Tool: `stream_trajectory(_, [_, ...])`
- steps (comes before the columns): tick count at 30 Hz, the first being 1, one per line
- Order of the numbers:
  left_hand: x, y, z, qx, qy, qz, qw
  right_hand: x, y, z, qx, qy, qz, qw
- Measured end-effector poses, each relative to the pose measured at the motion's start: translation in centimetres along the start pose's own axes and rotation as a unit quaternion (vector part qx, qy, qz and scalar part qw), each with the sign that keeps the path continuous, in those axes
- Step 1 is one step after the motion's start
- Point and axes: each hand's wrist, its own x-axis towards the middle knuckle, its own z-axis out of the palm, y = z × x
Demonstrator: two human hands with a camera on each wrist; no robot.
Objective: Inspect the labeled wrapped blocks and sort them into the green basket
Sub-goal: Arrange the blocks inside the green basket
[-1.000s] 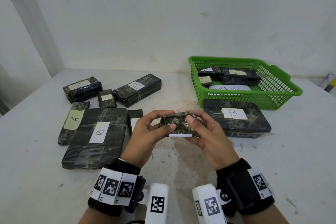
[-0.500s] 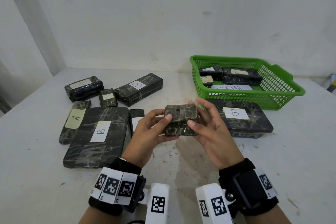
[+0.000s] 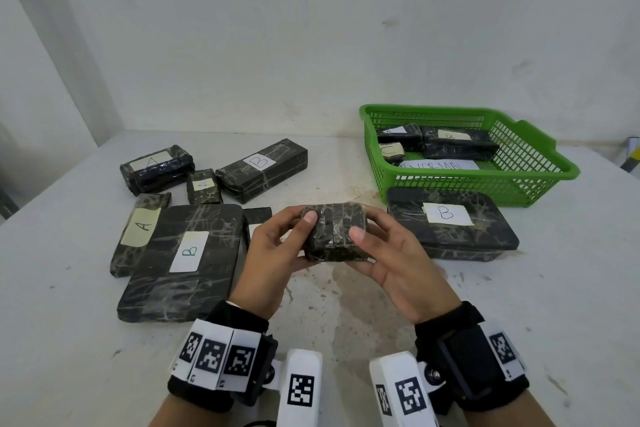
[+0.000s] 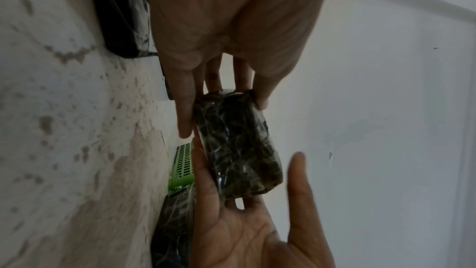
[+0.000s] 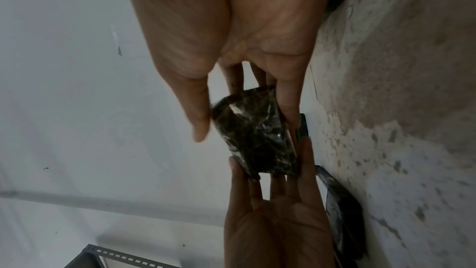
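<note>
Head view: a small wrapped block [image 3: 334,234] sits raised above the desk [image 3: 554,305], pinched between the left hand [image 3: 277,253] and the right hand [image 3: 391,260], each thumb on the face turned to the camera and the fingers curled behind. No label shows on that face, so the letter is probably on a hidden side, and any sorting call made now would be a guess. The green basket [image 3: 561,168], already holding several blocks and a strip of paper, stands beyond and to the outer side of the right hand, with a large block marked B [image 3: 450,222] lying between the two. The wrist views show glossy film over the block and only fingertips bearing on its ends; a slip during the next turn is the likeliest fault, dropping it onto the desk just under the hands. A low carry toward the basket could clip the large B block or the basket's near wall. More blocks marked A and B [image 3: 183,253] lie to the outer side of the left hand.
</note>
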Motion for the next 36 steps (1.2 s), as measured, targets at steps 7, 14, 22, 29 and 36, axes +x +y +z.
stream_trajectory(7, [-0.01,0.18,0.1,0.012,-0.023,-0.022,0.999,0.01,-0.01,-0.16,-0.025,0.013,-0.007,1.0])
stream_trajectory(14, [-0.09,0.14,-0.1,0.033,-0.029,-0.009,0.999,0.05,0.3,-0.08,-0.043,0.021,0.011,0.999])
stream_trajectory(22, [-0.2,0.28,0.41,0.051,-0.032,-0.007,0.998,-0.17,0.22,-0.05,-0.07,0.019,-0.011,0.997])
stream_trajectory(29, [-0.47,0.39,0.74,0.054,-0.036,-0.021,0.998,0.03,0.3,-0.27,-0.058,0.046,0.012,0.997])
stream_trajectory(36, [-0.47,0.43,0.67,0.076,-0.039,-0.008,0.996,0.08,0.54,-0.16,-0.065,0.051,0.016,0.996])
